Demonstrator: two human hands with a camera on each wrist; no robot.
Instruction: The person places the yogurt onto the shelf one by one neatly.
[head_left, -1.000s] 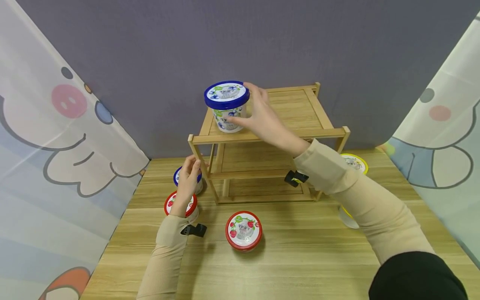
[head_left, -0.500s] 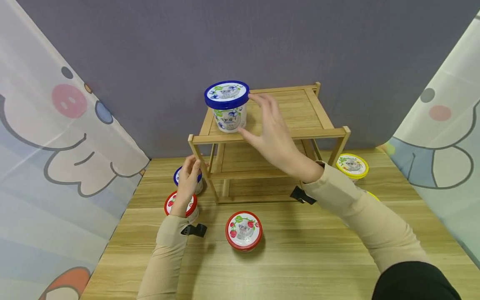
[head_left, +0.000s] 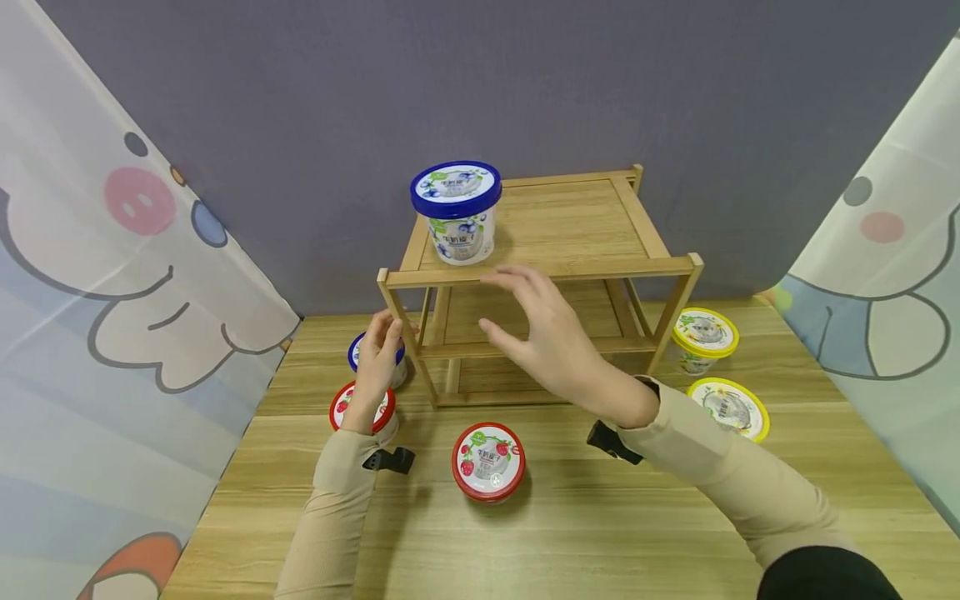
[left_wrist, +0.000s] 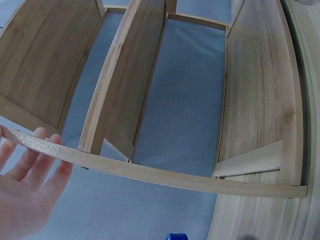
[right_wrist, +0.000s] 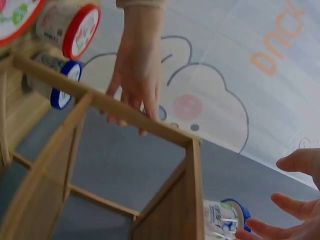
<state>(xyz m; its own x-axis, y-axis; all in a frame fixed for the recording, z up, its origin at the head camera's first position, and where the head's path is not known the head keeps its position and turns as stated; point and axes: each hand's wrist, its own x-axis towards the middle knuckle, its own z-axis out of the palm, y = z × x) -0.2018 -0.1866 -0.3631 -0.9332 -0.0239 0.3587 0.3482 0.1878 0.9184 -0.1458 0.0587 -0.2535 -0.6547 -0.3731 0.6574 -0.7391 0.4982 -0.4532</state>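
Note:
My left hand (head_left: 377,358) holds the left front post of the wooden rack (head_left: 540,268), and its fingers reach behind the post (left_wrist: 150,172) in the left wrist view. A white tub with a blue lid (head_left: 456,212) stands upright at the left of the top shelf. Lower and to the right of that tub, my right hand (head_left: 558,342) is in front of the rack, fingers spread apart and holding nothing. In the right wrist view the right hand (right_wrist: 300,200) appears at the right edge, near the blue-lidded tub (right_wrist: 220,217).
A red-lidded tub (head_left: 488,462) stands on the table (head_left: 570,533) before the rack. Left of the rack are another red-lidded tub (head_left: 386,408) and a blue-lidded tub (head_left: 397,367), partly behind my left hand. Two yellow-lidded tubs (head_left: 705,331) are at the right.
My right hand has let go of the blue-lidded tub and moved down, away from it. The tub stays on the top shelf. My left hand has not moved.

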